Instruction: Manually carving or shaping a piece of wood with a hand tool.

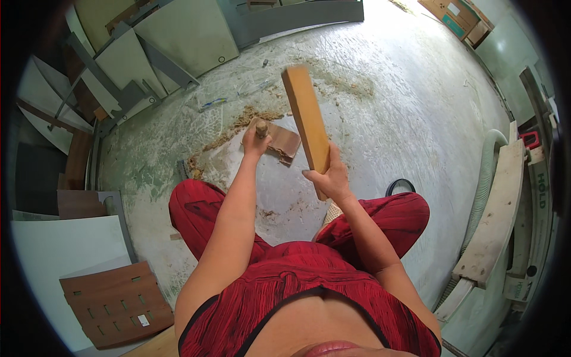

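Note:
My left hand (254, 144) is closed round a tool with a wooden handle (262, 127), held upright; its lower end is hidden, so I cannot tell whether it is a chisel. Beneath it, a small brown wooden board (285, 143) with a ragged near edge lies on the floor. My right hand (333, 177) grips the near end of a long, thick wooden block (305, 107). That block is raised and tilted, its far end slightly blurred, to the right of the board and apart from the tool.
Wood chips (229, 132) and dust lie around the board on the concrete floor (410, 113). A black ring (400, 183) rests by my right knee. Panels (184, 44) lean at the far left; a slotted brown board (116, 305) is near left. A hose (485, 172) and beam (496, 211) line the right.

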The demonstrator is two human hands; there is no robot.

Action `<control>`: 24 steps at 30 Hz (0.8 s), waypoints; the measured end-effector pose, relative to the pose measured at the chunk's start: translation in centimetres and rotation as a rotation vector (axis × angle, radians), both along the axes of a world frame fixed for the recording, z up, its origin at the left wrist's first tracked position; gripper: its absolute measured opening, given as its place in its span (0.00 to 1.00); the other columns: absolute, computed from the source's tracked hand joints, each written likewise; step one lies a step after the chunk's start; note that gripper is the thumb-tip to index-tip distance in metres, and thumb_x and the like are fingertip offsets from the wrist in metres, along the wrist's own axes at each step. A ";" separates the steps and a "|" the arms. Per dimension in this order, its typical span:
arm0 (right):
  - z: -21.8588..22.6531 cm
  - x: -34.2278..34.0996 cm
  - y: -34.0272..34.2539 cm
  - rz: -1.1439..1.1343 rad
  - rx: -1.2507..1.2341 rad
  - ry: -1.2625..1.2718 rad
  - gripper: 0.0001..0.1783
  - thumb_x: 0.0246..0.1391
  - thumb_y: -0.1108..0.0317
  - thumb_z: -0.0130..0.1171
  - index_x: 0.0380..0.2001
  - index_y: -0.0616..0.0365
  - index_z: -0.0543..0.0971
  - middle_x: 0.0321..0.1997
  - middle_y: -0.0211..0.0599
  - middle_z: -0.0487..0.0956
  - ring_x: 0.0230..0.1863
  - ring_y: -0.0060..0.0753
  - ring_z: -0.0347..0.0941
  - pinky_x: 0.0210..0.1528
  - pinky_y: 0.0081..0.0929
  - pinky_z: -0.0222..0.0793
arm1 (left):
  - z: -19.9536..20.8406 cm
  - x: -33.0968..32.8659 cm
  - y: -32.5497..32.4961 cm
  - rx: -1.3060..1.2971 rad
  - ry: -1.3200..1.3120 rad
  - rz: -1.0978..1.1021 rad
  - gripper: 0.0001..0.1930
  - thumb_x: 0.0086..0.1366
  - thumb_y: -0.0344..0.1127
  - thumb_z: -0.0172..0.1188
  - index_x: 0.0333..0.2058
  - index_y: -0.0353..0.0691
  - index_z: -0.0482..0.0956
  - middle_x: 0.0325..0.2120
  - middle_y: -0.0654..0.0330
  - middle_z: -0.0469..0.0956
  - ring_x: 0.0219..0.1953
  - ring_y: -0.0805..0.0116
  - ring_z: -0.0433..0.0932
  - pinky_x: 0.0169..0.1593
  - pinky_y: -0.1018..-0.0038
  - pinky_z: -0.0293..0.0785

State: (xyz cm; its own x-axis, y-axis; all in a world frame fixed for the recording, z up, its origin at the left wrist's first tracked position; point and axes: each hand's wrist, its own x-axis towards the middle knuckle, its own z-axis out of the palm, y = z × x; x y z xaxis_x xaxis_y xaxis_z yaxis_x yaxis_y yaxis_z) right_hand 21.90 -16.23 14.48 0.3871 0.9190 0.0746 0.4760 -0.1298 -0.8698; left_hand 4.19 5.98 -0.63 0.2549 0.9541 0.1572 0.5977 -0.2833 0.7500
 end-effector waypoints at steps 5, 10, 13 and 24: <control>0.0 -1.9 0.6 0.067 0.112 0.120 0.45 0.35 0.59 0.68 0.58 0.52 0.59 0.34 0.49 0.77 0.39 0.51 0.77 0.42 0.42 0.71 | 0.3 -0.2 0.5 -0.037 0.129 -0.045 0.22 0.45 0.38 0.68 0.42 0.47 0.78 0.35 0.56 0.82 0.37 0.55 0.81 0.41 0.63 0.76; -0.4 -1.1 0.7 0.264 -0.285 -0.159 0.43 0.34 0.56 0.65 0.55 0.55 0.60 0.37 0.56 0.78 0.40 0.61 0.75 0.43 0.48 0.70 | 1.0 0.2 0.5 -0.210 -0.333 -0.157 0.16 0.58 0.30 0.63 0.46 0.41 0.77 0.34 0.64 0.82 0.37 0.70 0.80 0.39 0.74 0.75; 1.5 -1.7 0.2 0.215 -0.032 -0.126 0.43 0.33 0.56 0.65 0.55 0.55 0.60 0.38 0.57 0.78 0.40 0.61 0.75 0.43 0.48 0.70 | 0.4 0.2 0.5 -0.153 -0.111 -0.146 0.14 0.61 0.30 0.60 0.47 0.39 0.76 0.35 0.65 0.82 0.38 0.71 0.79 0.39 0.74 0.75; 0.5 -3.1 0.8 0.334 -0.236 -0.249 0.45 0.33 0.61 0.69 0.58 0.54 0.61 0.39 0.51 0.76 0.40 0.54 0.77 0.43 0.41 0.72 | -5.1 -3.5 2.8 0.245 -0.108 -0.086 0.12 0.58 0.37 0.63 0.40 0.41 0.80 0.39 0.55 0.81 0.42 0.62 0.80 0.43 0.69 0.74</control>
State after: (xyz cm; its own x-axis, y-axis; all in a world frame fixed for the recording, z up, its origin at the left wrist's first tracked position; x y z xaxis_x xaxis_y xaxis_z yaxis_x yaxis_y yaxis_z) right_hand 18.79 -15.39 14.97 0.0646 0.9931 -0.0981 0.7155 -0.1146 -0.6892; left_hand 0.67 8.81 -5.72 0.3024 0.8597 0.4116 0.4840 -0.5105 0.7107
